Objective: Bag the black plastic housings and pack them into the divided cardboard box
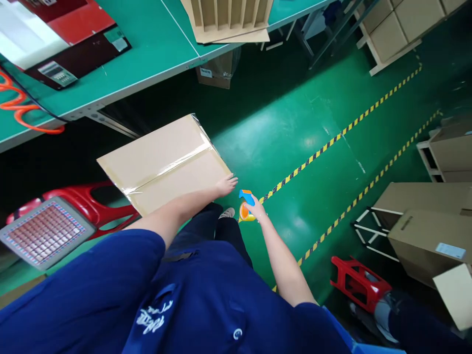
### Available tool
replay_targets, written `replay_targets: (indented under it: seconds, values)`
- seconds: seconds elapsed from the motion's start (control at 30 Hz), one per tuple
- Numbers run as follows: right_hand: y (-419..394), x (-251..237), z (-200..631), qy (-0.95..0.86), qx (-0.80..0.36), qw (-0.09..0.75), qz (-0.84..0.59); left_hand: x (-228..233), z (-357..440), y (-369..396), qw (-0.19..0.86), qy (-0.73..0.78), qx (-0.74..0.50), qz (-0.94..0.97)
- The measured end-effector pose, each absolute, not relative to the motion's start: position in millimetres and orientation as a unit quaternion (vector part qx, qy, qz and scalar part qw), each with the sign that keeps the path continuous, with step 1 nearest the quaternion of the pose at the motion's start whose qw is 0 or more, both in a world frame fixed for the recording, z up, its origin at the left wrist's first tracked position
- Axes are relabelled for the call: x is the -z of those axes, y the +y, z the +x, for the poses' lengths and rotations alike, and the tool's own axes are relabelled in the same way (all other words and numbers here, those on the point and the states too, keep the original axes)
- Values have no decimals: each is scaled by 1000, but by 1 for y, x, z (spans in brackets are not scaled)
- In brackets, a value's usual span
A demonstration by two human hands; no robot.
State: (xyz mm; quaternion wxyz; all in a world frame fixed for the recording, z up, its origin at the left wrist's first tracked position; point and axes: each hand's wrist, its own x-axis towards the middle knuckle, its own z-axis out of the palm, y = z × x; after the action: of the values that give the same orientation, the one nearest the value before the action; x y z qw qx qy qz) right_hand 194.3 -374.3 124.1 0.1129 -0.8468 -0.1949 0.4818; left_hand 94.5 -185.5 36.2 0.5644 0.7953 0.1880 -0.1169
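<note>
A taped cardboard box [173,152] sits in front of me, tilted in view, with a shiny strip of clear tape along its middle seam. My left forearm lies across the near side of the box. At its right corner rests my left hand [226,185], fingers stretched out and nothing in them. Just to the right of the box, apart from it, my right hand [257,208] is closed round a tape dispenser [246,197]. The dispenser is blue and orange, and its yellow-orange roll hangs below.
A green workbench [147,44] runs across the top, holding a red-and-black carton [73,39] and a slotted cardboard divider [228,19]. Red stools [361,282] stand left and right. A person's leg [409,314] shows at lower right. Stacked boxes [424,201] line the right, beyond yellow-black floor tape [324,147].
</note>
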Motion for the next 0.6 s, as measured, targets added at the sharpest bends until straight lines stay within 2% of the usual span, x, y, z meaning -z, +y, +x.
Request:
replay_targets:
  seconds: [0.13, 0.27, 0.37, 0.6]
  values:
    - [-441, -159, 142, -291, -362, 99, -880, -77, 59, -196, 646, 238, 142, 711]
    - [-454, -172, 82, -414, -248, 86, -871, -112, 16, -198, 736, 227, 173, 615]
    - [-426, -174, 38, -457, -211, 80, -860, -128, -19, -172, 771, 228, 172, 570]
    - [-313, -181, -85, -487, -209, 58, -846, -143, -143, -49, 809, 237, 212, 495]
